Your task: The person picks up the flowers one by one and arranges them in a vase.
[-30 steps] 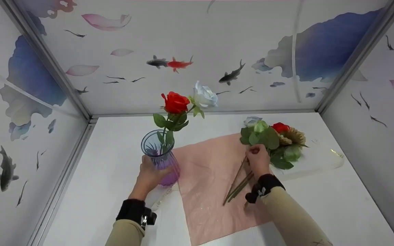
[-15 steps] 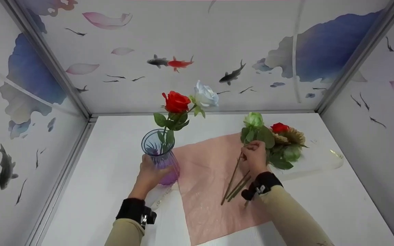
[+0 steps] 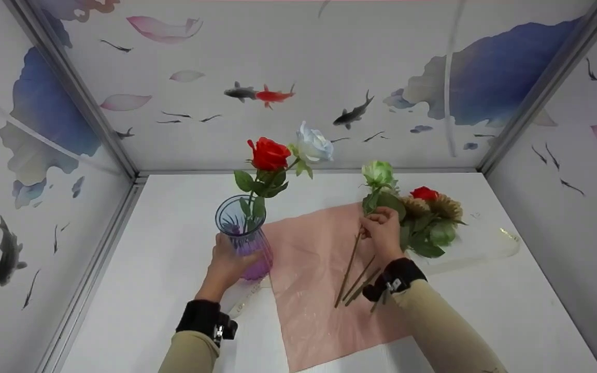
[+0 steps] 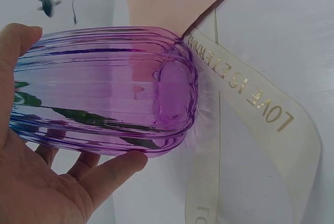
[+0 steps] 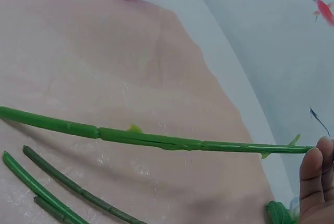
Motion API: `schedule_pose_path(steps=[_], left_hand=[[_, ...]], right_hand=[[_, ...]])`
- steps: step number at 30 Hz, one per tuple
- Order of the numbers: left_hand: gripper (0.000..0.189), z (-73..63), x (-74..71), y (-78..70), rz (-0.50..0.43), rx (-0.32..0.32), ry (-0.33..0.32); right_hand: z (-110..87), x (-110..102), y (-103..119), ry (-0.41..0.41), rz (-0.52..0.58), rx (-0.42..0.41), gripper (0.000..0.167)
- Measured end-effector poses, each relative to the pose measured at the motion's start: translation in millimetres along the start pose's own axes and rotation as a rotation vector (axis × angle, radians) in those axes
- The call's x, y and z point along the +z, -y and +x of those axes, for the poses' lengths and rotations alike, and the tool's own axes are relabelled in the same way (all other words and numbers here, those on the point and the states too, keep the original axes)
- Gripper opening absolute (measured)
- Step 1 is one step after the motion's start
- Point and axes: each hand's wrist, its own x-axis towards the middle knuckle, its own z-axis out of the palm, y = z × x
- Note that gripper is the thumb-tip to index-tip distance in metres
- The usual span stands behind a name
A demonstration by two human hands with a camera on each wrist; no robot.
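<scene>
My left hand (image 3: 230, 265) grips the side of a ribbed glass vase (image 4: 115, 88), blue at the rim and purple below. In the vase stand a red rose (image 3: 269, 154) and a pale blue-white rose (image 3: 314, 144), their heads well above its mouth. On the right, my right hand (image 3: 383, 230) pinches the stem of a light green rose (image 3: 379, 173) just below its leaves. That rose's green stem (image 5: 146, 138) slants down over pink wrapping paper (image 3: 309, 269), with other cut stems (image 5: 78, 187) lying beside it.
More flowers lie right of the right hand: a red rose (image 3: 424, 193), brown-gold sunflowers (image 3: 446, 207) and a green bloom (image 3: 442, 233). A cream ribbon with gold letters (image 4: 261, 106) lies by the vase's base. Printed walls (image 3: 298, 52) enclose the white table (image 3: 174, 217).
My right hand has drawn the light green rose out of the bunch, up and to the left, its stem swinging more upright. The left hand and vase stay in place.
</scene>
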Motion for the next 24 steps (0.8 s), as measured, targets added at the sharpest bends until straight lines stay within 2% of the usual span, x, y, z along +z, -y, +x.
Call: schedule_pose_path(steps=[4,12,19,21,24], left_hand=[[0.109,-0.7,-0.2,0.0,0.011,-0.012,0.005],[0.114,0.1,-0.3,-1.5,-0.005,-0.049,0.031],[0.113,-0.9,-1.2,-0.7,-0.004,-0.043,0.029],[0.112,-0.3,-1.0,0.0,-0.002,-0.041,0.025],[0.111,0.7,-0.7,1.1,0.003,-0.028,0.019]], right_hand=[[0.5,3.5,-0.6,-0.003,0.033,-0.024,0.054],[-1.7,12.4,13.0,0.012,0.135,-0.085,0.058],[-4.9,22.5,25.4,0.050,0.167,-0.200,0.018],[-7.4,24.2,29.2,0.067,0.166,-0.228,0.015],[-12.1,26.5,36.1,0.093,0.164,-0.260,0.019]])
